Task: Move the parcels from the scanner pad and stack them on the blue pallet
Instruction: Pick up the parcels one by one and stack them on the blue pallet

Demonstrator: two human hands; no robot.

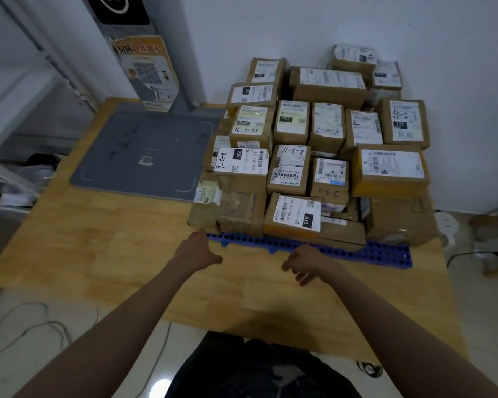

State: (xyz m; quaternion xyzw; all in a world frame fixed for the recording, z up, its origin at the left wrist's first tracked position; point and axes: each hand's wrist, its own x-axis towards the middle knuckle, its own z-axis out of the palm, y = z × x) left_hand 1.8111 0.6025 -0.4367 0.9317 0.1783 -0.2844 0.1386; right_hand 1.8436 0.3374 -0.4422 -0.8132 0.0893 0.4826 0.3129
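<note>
At lower centre, the left hand (198,248) and right hand (302,262) hang over the wooden table (104,254), fingers loosely curled, seemingly holding nothing. Just beyond, the blue pallet (385,254) carries stacked parcels (314,145). The scanner pad (144,150) lies centre-left.

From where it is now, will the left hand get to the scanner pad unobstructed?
Probably yes: the left hand holds nothing, and only bare wooden table lies between it and the scanner pad.

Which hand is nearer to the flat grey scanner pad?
Left. The left hand lies just below the flat grey scanner pad's near right corner; the right hand is farther right.
</note>
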